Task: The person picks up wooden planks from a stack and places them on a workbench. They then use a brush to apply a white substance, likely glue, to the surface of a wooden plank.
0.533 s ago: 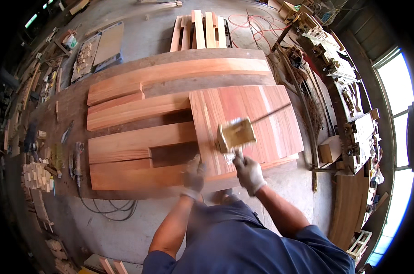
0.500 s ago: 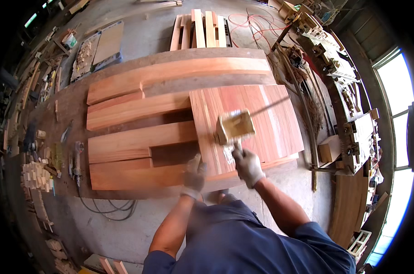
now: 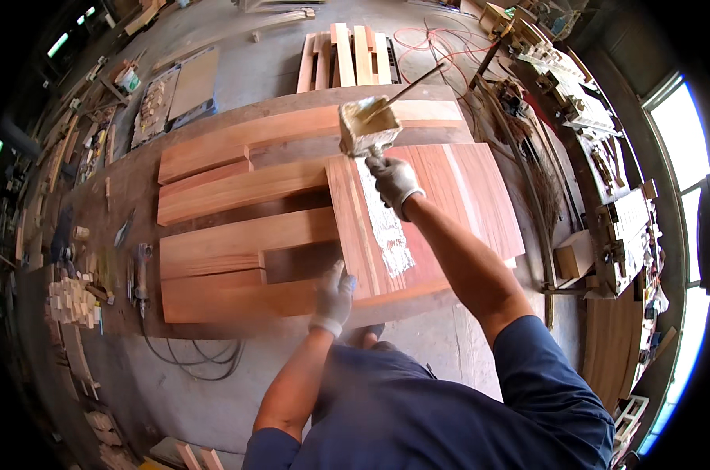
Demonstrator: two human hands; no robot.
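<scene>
Glue pot (image 3: 364,125): small pale container smeared with whitish paste, held tipped over the far end of the reddish wood panel (image 3: 449,211); a thin stick (image 3: 410,84) pokes out of it toward the upper right

Right hand (image 3: 394,182): gloved in white, closed around the base of the pot, arm stretched out over the panel

Glue streak (image 3: 386,223): whitish band running lengthwise down the panel from below the pot toward the near edge

Left hand (image 3: 336,294): gloved in white, fingers spread flat, pressing on the near left corner of the panel, gripping nothing

Panel: broad board of several strips joined side by side, lying on the right part of the desk (image 3: 136,196), its near edge over the desk's front

Long planks (image 3: 237,188): several reddish boards lying side by side to the left of the panel, some notched, touching or just beside it

Power tool (image 3: 141,270): on the desk's left part, cord (image 3: 191,356) trailing to the floor

Stacked boards (image 3: 343,55): pale, on the floor beyond the desk

Small wood blocks (image 3: 72,301): heaped at the far left

Cluttered bench (image 3: 605,157): along the right, by the windows
</scene>
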